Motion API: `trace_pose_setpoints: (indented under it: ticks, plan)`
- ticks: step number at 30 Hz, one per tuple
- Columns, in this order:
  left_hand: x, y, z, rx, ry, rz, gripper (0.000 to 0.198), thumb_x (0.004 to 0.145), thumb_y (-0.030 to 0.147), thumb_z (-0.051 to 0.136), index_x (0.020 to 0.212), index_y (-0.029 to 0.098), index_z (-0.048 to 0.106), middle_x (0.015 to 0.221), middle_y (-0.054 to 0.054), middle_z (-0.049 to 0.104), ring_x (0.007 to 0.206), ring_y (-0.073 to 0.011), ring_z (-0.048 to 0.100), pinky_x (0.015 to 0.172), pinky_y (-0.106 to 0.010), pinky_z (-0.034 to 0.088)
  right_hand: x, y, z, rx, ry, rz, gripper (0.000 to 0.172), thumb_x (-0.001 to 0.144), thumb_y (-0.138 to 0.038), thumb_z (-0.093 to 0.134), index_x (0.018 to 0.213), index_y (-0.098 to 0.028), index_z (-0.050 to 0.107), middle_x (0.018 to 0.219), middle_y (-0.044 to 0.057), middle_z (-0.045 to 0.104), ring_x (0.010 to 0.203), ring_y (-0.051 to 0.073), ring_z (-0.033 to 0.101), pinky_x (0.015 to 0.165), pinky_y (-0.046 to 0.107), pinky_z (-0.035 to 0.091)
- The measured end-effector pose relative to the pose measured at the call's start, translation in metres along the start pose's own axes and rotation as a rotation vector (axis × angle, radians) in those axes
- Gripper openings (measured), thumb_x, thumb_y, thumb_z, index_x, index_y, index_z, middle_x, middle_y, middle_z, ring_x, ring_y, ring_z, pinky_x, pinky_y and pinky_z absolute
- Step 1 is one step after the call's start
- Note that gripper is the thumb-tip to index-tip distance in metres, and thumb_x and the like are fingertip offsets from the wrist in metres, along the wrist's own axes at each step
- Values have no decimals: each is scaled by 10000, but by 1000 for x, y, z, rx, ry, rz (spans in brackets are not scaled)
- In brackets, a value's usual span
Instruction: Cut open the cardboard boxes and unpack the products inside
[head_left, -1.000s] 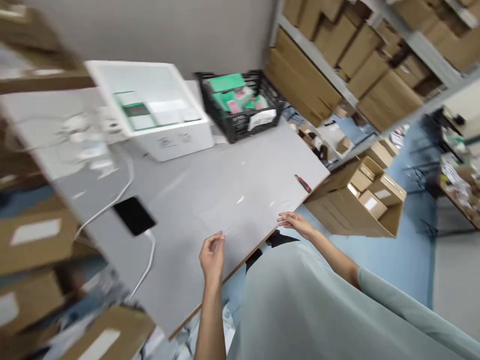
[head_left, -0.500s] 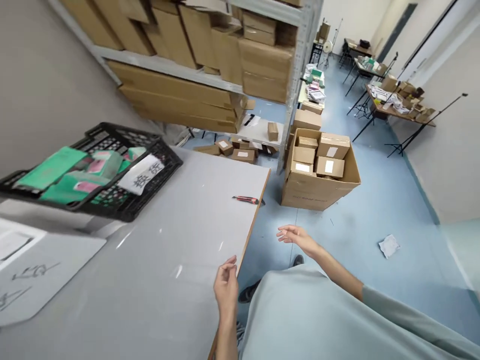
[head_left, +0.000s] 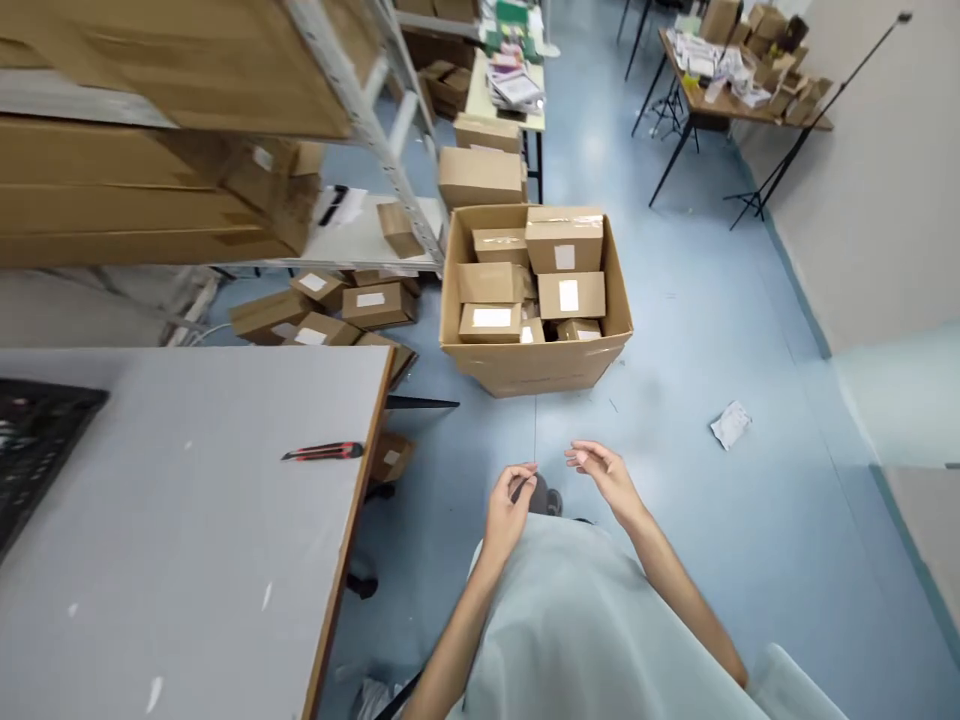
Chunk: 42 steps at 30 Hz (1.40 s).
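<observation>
My left hand (head_left: pixel 511 506) hovers in front of my body with its fingers loosely curved and the thumb a little apart from them; nothing shows in it. To its right, my right hand (head_left: pixel 604 478) is open and bare, its fingers stretched towards the left. Ahead of both hands, standing on the floor, is a large open carton (head_left: pixel 541 366) filled with several smaller cardboard boxes (head_left: pixel 571 296), some bearing white labels. A red and black utility knife (head_left: pixel 324 452) lies near the right edge of the grey-white table (head_left: pixel 210 560), away from both hands.
A metal shelf (head_left: pixel 382 120) with big cartons rises at the left, with loose boxes (head_left: pixel 379 304) beneath it. Part of a black crate (head_left: pixel 37 440) shows on the table. A crumpled packet (head_left: pixel 730 425) lies on the floor. Farther back stands a cluttered brown table (head_left: pixel 701 103).
My view has swung right and closer to the large carton. My left hand has moved from beside the table edge to in front of my body, nearer my right hand.
</observation>
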<state>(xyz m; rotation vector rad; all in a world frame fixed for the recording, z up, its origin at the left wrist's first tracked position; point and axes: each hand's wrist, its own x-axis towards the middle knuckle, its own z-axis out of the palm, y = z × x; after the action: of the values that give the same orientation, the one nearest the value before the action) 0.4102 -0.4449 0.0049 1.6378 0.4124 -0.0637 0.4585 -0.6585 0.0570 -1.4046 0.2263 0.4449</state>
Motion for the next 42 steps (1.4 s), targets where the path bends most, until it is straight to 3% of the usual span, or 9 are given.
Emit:
trace_pose_setpoints:
  ticks: [4,8,12,18,25,30,35,39,42]
  plan:
    - [58,21,61,67,-157,-18,327,898,570,732,869,264,620,1194,-145,813,1248,-339,777,1176,-513,569,42,-19,-55,51,69,32,638,884,-783,825,1252,-261,807,1298,146,847,1187,354,814,1105,524,615]
    - [123,40,128,66,-168,-30,280,887,522,721,856,260,626,1180,-138,810,1237,-334,770,1187,-513,555,104,-50,-118,43,140,24,620,871,-740,849,1244,-247,792,1288,139,853,1173,332,818,1150,524,610]
    - [195,73,217,-13,-175,-71,280,891,511,764,909,257,647,1189,-121,817,1223,-320,769,1193,-513,560,165,-98,-189,-69,266,-23,561,918,-687,820,1263,-248,778,1328,141,844,1213,316,808,1164,504,604]
    - [320,146,345,-44,-317,92,203,949,437,738,940,249,663,1165,-111,821,1205,-286,773,1164,-484,574,227,-164,-291,-200,493,-55,509,992,-623,750,1325,-239,751,1371,161,823,1210,294,809,1126,498,609]
    - [471,183,440,42,-337,98,120,953,350,685,968,246,626,1227,-113,812,1251,-274,763,1159,-477,564,310,-188,-414,-198,629,72,525,976,-636,740,1301,-224,751,1403,174,807,1232,303,802,1129,531,603]
    - [545,187,488,42,-96,-7,174,958,388,673,905,252,579,1170,-106,816,1201,-262,772,1119,-460,589,428,-232,-495,-291,489,106,526,980,-628,734,1318,-225,744,1438,187,789,1233,293,793,1076,510,636]
    - [575,209,531,-29,196,-146,200,968,425,700,959,244,616,1186,-107,806,1150,-252,772,1106,-460,597,587,-313,-549,-430,142,-49,565,998,-697,744,1353,-257,749,1456,177,770,1221,282,794,1017,481,675]
    - [603,227,552,-73,358,-201,204,986,437,696,948,246,634,1202,-104,803,1234,-277,761,1135,-477,586,727,-373,-561,-596,-65,-125,658,975,-748,767,1428,-273,722,1491,178,744,1224,283,783,1013,490,682]
    - [644,233,554,-114,450,-244,200,976,438,702,935,253,636,1185,-100,813,1210,-282,770,1090,-465,605,816,-407,-543,-674,-163,-171,682,993,-738,756,1504,-293,685,1532,178,714,1281,292,759,1050,501,671]
